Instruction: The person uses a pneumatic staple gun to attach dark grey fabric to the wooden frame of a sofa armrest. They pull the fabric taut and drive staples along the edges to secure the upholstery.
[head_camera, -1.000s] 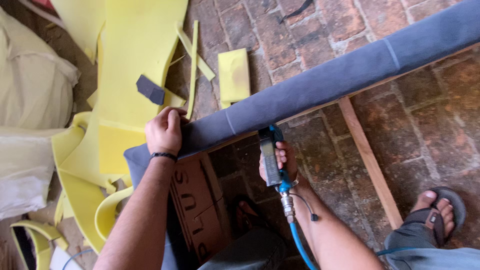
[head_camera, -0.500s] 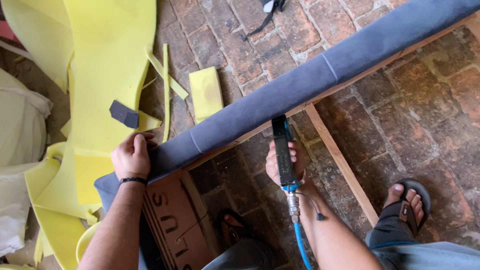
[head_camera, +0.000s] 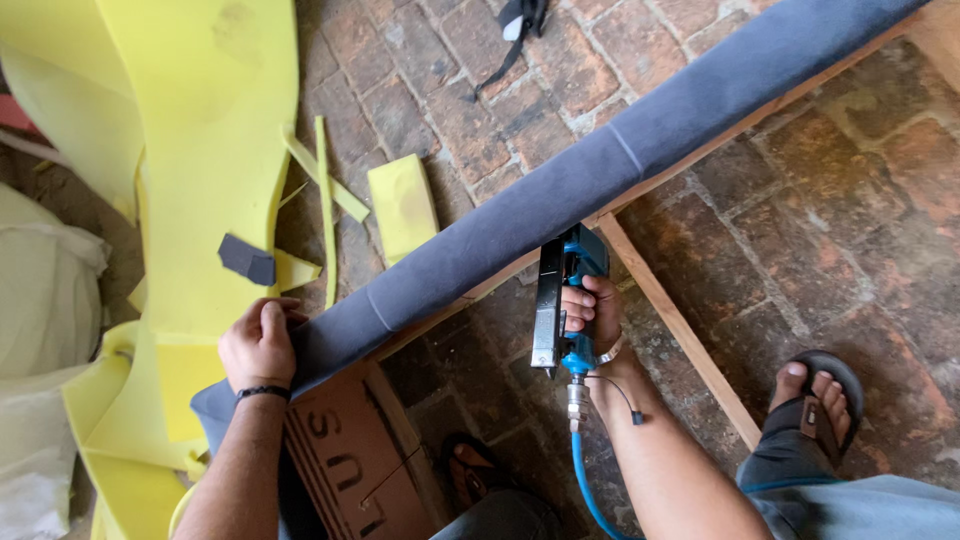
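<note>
A long rail padded in grey-blue fabric (head_camera: 600, 165) runs diagonally from lower left to upper right on a wooden frame (head_camera: 680, 320). My left hand (head_camera: 260, 340) presses down on the fabric near the rail's lower-left end. My right hand (head_camera: 590, 315) grips a blue and black pneumatic staple gun (head_camera: 560, 300), its nose against the underside edge of the rail. A blue air hose (head_camera: 585, 490) trails from the gun toward me.
Yellow foam sheets (head_camera: 210, 150) and offcuts (head_camera: 402, 205) lie on the brick floor at left, with a small grey fabric scrap (head_camera: 247, 259). White sacks (head_camera: 45, 290) sit far left. A cardboard piece (head_camera: 345, 465) lies under the frame. My sandalled foot (head_camera: 815, 400) is at right.
The view has shifted, so the rail sits higher and further right. My left hand stays pressed on the fabric end; my right hand keeps the staple gun at the rail's edge.
</note>
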